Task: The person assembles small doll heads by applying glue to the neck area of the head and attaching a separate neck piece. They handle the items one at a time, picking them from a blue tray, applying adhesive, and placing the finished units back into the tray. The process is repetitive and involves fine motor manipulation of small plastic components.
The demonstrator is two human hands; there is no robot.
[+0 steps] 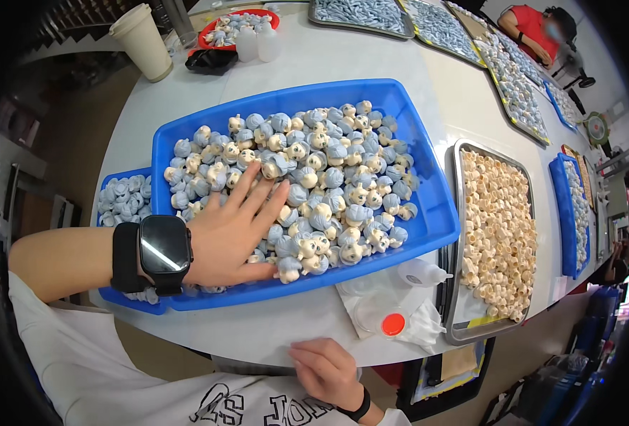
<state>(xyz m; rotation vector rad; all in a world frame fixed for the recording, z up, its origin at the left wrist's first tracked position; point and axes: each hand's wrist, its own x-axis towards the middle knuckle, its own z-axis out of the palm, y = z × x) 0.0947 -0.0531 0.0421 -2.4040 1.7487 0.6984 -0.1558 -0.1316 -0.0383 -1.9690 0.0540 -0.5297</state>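
Observation:
My left hand (232,231), with a watch on its wrist, lies palm down on a heap of small doll heads (321,153) with pale blue hair and cream faces. Its fingers are spread on top of the heap, and no head is gripped. The heads fill a large blue plastic bin (428,220) in the middle of the white table. In front of the table edge, close to my body, my right hand (326,370) is loosely closed, its fingers curled together. Nothing shows in it. A dark band circles that wrist.
A smaller blue bin (144,172) of blue pieces sits at the left. On the right, a metal tray (460,167) holds cream cup-like pieces. A squeeze bottle (422,272) and a red-marked clear container (371,312) stand near the front edge; a tall cup (140,42) stands behind. Far right, a person works.

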